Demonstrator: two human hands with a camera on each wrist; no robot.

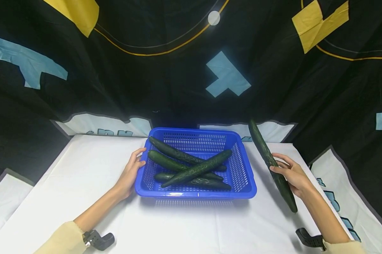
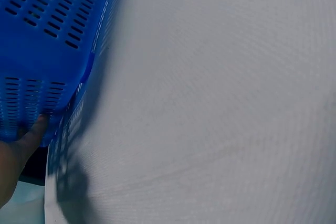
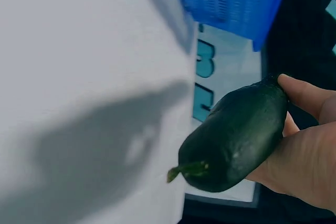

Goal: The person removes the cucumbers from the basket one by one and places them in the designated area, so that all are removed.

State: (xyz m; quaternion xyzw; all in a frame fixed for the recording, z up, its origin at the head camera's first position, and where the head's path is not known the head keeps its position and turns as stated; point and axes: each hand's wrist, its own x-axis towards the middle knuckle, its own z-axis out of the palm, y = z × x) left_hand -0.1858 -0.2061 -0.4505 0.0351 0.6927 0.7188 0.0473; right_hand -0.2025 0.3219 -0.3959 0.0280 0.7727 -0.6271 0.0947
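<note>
My right hand holds a long dark green cucumber around its middle, to the right of a blue plastic basket. The cucumber slants, its stem end toward me and its far end raised toward the back edge. Thumb and fingers lie on opposite sides of it. Several more cucumbers lie crossed over one another inside the basket. My left hand rests against the basket's left side, fingertips at the rim. In the left wrist view, an extended finger touches the slotted outer wall.
A white-covered table lies under the basket, which stands near the back edge. Behind it hangs a black cloth with yellow and light blue patches. The cucumber's shadow falls on the white cover.
</note>
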